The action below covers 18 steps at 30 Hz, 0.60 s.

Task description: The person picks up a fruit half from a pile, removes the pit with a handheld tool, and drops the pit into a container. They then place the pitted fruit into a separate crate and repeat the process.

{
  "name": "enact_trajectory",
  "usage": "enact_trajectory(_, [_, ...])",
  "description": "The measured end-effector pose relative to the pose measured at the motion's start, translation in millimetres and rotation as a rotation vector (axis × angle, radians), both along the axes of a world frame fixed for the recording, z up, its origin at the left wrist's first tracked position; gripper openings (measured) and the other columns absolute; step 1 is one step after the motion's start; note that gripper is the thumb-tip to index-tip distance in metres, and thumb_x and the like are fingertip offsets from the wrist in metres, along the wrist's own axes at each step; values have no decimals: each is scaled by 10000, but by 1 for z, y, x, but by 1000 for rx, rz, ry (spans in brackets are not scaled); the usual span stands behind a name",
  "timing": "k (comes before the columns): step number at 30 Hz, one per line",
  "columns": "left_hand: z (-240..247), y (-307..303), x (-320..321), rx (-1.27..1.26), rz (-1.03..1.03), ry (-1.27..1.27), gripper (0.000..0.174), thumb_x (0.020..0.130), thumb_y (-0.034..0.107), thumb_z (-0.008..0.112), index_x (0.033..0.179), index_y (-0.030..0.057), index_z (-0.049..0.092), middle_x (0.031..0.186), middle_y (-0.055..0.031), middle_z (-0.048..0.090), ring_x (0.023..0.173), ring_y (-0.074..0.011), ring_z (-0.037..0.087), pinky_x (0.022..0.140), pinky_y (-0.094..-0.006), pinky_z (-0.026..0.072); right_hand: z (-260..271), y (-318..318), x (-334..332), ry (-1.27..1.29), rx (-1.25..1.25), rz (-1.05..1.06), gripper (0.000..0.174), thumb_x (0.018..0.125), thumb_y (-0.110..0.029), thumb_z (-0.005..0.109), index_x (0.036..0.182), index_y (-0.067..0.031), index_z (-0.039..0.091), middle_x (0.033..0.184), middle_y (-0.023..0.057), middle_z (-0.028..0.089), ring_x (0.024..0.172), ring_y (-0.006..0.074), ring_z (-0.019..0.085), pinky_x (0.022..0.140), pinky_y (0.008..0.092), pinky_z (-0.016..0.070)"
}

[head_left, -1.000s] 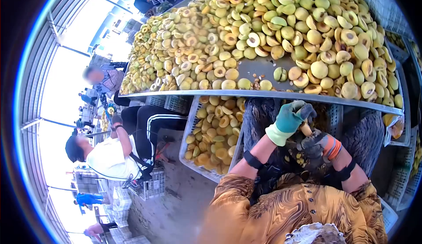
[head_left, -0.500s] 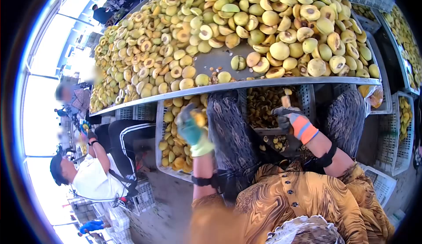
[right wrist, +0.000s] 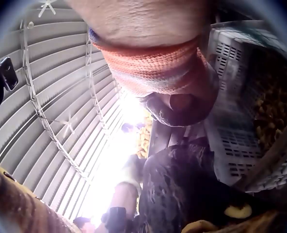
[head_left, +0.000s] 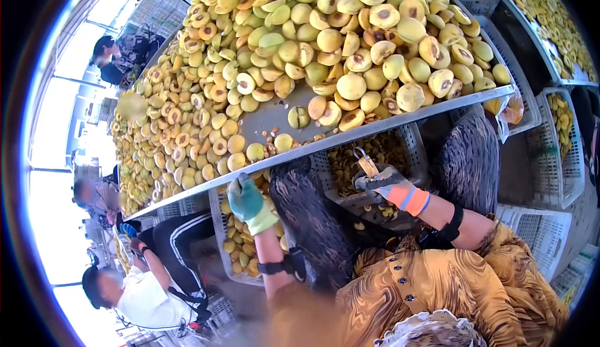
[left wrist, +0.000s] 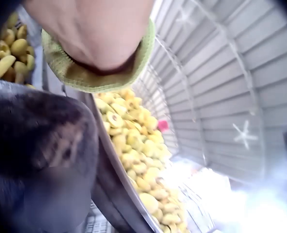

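My left hand point(head_left: 249, 204), in a teal glove with a pale green cuff, is just below the table's front edge, over a crate of halved yellow fruit point(head_left: 236, 247). No object shows in its loosely bent fingers. My right hand point(head_left: 394, 188), in a grey and orange glove, grips the wooden handle of a small tool with a metal loop point(head_left: 365, 162) at its end. Loop upward, the tool stands over a crate point(head_left: 412, 150) of dark fruit scraps. In the wrist views the glove cuffs point(left wrist: 97, 80) point(right wrist: 153, 68) show, while most fingers are hidden.
The metal-edged table point(head_left: 256, 125) carries a large heap of halved yellow-green fruit, resembling peaches. A whole grooved fruit point(head_left: 299, 117) lies near its front. White crates point(head_left: 534, 228) stand at the right. Another person point(head_left: 147, 297) sits at the left.
My hands were together at the tool, then parted; the left swung leftward over the crate of halves and now sits near the table edge. The right kept the tool. The head view turned.
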<state>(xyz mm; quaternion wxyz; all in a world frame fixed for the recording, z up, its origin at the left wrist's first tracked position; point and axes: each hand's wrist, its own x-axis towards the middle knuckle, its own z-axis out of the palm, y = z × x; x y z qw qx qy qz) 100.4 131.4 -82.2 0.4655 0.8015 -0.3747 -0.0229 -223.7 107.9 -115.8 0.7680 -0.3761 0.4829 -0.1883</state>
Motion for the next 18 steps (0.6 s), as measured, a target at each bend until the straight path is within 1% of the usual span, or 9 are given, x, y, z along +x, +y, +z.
enact_trajectory(1, [12, -4, -17, 37, -8, -310, 184, 886, 180, 609, 860, 15, 684, 809, -144, 634, 752, -258, 599, 707, -342, 477, -4, 1, 2, 77, -117, 24, 253, 843, -258, 713, 995, -61, 669, 646, -22, 550, 548, 71, 486, 508, 235, 388])
enact_trajectory(4, [45, -52, -60, 18, -329, -436, 183, 854, 212, 643, 938, 53, 674, 893, -131, 639, 831, -279, 615, 752, -360, 496, 20, 3, 2, 91, -156, 66, 267, 827, -296, 718, 980, -82, 670, 705, -12, 588, 619, 67, 514, 556, 244, 411])
enact_trajectory(5, [34, -72, -65, -41, -385, -357, 277, 832, 259, 664, 1039, 76, 657, 981, -135, 642, 907, -284, 622, 809, -363, 504, -1, 1, 3, 202, -256, 178, 433, 785, -421, 706, 1021, -62, 655, 861, 129, 676, 815, 232, 630, 757, 347, 470])
enact_trajectory(8, [39, -121, -84, 268, -482, -411, 469, 781, 283, 726, 1175, 59, 604, 1139, -173, 607, 1019, -307, 614, 880, -371, 486, 15, 0, -4, 243, -409, 167, 433, 828, -410, 663, 1096, -70, 642, 978, 133, 684, 898, 236, 646, 797, 347, 472])
enact_trajectory(11, [39, -153, -94, 616, -576, -568, 532, 714, 348, 740, 1164, 100, 603, 1151, -198, 586, 1052, -358, 594, 888, -409, 487, 23, -1, -14, 61, -360, 52, 418, 835, -368, 665, 1131, -74, 634, 1027, 115, 680, 939, 223, 638, 841, 331, 469])
enact_trajectory(12, [43, -162, -95, 888, -675, -514, 518, 704, 311, 744, 1156, 102, 601, 1169, -203, 570, 1073, -359, 586, 904, -422, 477, 22, 0, -16, 75, -364, 52, 410, 835, -353, 666, 1137, -76, 634, 1030, 112, 680, 945, 219, 636, 849, 326, 467])
enact_trajectory(14, [34, -162, -85, 773, -840, -510, 470, 709, 287, 745, 1111, 87, 605, 1147, -206, 573, 1058, -371, 590, 892, -429, 478, 24, -2, -16, 101, -377, 66, 397, 836, -322, 669, 1148, -80, 633, 1035, 106, 681, 959, 211, 632, 865, 316, 464])
enact_trajectory(17, [7, -163, -60, 505, -886, -617, 468, 735, 286, 746, 1113, 61, 587, 1031, -172, 612, 969, -338, 628, 840, -395, 505, 30, 0, -17, 20, -248, 55, 389, 823, -275, 684, 1139, -53, 633, 999, 111, 677, 913, 177, 617, 838, 301, 467])
enact_trajectory(18, [8, -156, -58, 438, -835, -475, 444, 760, 269, 728, 1120, 53, 582, 1005, -155, 620, 915, -308, 635, 802, -379, 515, 30, -1, -16, -29, -210, 47, 383, 821, -259, 687, 1135, -46, 633, 992, 112, 676, 904, 170, 613, 832, 298, 468])
